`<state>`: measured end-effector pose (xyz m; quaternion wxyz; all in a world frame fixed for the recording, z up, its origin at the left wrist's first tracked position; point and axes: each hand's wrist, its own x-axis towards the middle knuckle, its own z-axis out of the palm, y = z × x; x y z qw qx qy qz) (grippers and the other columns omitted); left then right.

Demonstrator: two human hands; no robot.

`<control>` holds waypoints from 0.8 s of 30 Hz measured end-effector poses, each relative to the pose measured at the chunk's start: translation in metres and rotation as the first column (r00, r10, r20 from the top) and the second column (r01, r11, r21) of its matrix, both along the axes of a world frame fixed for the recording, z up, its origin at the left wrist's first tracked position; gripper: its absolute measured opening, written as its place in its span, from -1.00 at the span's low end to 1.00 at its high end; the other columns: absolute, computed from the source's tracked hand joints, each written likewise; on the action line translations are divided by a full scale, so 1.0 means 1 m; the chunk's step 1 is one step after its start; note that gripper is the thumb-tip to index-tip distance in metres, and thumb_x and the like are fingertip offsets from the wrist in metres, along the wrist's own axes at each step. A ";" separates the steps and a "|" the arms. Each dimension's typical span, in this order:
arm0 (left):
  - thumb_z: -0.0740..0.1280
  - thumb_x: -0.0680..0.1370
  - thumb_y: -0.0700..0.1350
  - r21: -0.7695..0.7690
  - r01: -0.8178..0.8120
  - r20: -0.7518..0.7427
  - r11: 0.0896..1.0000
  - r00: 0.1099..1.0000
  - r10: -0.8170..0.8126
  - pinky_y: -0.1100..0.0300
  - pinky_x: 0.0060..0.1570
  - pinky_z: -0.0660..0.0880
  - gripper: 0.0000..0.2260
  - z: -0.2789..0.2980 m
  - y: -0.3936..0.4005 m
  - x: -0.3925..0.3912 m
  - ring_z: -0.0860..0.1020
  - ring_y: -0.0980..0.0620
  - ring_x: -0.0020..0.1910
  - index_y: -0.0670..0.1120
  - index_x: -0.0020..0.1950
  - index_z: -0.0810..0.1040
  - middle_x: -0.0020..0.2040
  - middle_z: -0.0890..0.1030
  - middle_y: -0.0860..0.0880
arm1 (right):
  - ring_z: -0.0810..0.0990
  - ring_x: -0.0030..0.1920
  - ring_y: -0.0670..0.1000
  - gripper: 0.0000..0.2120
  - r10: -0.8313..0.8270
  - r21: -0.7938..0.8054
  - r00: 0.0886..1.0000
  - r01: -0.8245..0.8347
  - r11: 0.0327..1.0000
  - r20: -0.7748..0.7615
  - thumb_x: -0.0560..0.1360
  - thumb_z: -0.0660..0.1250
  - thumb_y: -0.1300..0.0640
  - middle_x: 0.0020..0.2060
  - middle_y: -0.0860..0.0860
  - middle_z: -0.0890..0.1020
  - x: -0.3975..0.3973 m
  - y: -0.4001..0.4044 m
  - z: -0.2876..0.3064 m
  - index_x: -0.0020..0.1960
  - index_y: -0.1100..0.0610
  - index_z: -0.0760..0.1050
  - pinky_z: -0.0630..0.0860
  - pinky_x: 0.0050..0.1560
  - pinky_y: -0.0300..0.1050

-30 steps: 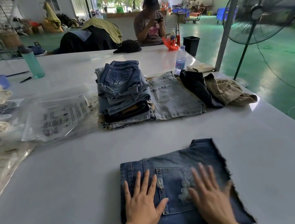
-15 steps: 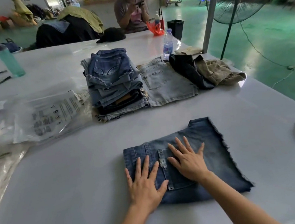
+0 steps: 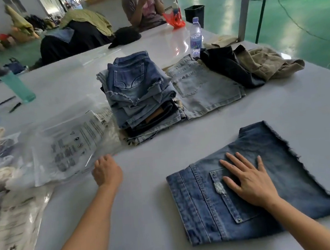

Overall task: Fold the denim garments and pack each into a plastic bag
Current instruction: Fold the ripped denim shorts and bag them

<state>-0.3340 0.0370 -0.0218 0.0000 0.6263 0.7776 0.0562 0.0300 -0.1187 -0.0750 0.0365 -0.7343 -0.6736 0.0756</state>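
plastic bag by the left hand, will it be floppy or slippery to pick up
Probably floppy: the plastic bag is thin, clear and wrinkled, lying limp on the table. Likely slippery too, given its glossy sheen. It looks light, so the left hand at its edge may drag it rather than lift it cleanly.

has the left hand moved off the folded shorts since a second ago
Yes. The left hand left the folded denim shorts and reached left across the table to the plastic bags.

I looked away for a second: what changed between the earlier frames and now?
The left hand left the folded shorts and reached left to the plastic bags; its fingers curl at a bag's edge, though a firm grip is unclear. The right hand stayed flat on the shorts, which lie folded as before. The denim stack is unmoved.
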 end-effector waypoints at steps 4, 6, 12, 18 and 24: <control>0.23 0.54 -0.21 -0.102 -0.168 -0.126 0.980 0.980 0.155 -0.06 0.28 0.31 -0.57 -0.007 0.056 -0.072 0.28 -0.22 0.38 -0.23 0.40 0.28 0.39 0.32 -0.24 | 0.01 0.50 -0.09 -0.32 -0.013 0.113 1.000 0.014 0.994 -0.008 0.46 -0.28 -0.41 0.48 -0.21 0.13 -0.002 -0.002 0.002 0.48 -0.21 0.14 -0.08 0.49 0.22; 0.23 0.56 -0.20 -0.172 -0.231 -0.149 0.958 0.967 0.206 -0.05 0.26 0.36 -0.61 -0.018 0.069 -0.099 0.34 -0.23 0.35 -0.22 0.38 0.35 0.35 0.38 -0.24 | 0.23 0.44 -0.02 -0.30 -0.015 0.163 1.000 0.017 0.986 -0.015 0.50 -0.26 -0.39 0.41 -0.15 0.36 -0.004 -0.003 0.004 0.40 -0.12 0.37 0.07 0.44 0.22; 0.44 0.43 0.14 -0.052 -0.142 -0.198 0.989 0.972 0.129 0.10 -0.01 0.37 -0.68 0.006 0.060 -0.104 0.58 -0.17 -0.01 -0.11 -0.07 0.65 -0.08 0.65 -0.19 | 0.26 0.44 -0.01 -0.29 -0.043 0.151 0.999 0.046 0.987 -0.022 0.49 -0.27 -0.40 0.40 -0.18 0.32 -0.004 -0.003 0.006 0.41 -0.12 0.34 0.11 0.44 0.25; 0.57 0.30 -0.12 0.215 0.300 0.315 0.930 0.880 -0.356 0.15 -0.28 0.30 -0.72 0.031 -0.060 0.033 0.49 -0.09 -0.35 -0.13 -0.36 0.46 -0.37 0.53 -0.08 | 0.30 0.40 -0.02 -0.28 -0.045 0.126 0.999 0.048 0.991 -0.026 0.52 -0.25 -0.38 0.36 -0.11 0.43 -0.006 -0.004 0.011 0.36 -0.06 0.45 0.08 0.42 0.17; 0.55 0.21 0.01 0.000 0.807 0.537 0.591 0.498 -0.681 0.44 -0.18 0.44 -0.76 0.039 -0.197 0.171 0.57 0.19 -0.29 -0.03 -0.30 0.54 -0.30 0.60 0.10 | -0.21 0.48 -0.24 -0.33 0.007 0.112 1.000 -0.005 0.994 -0.018 0.43 -0.14 -0.28 0.49 -0.04 0.24 -0.006 -0.007 0.018 0.47 -0.09 0.24 -0.19 0.47 -0.03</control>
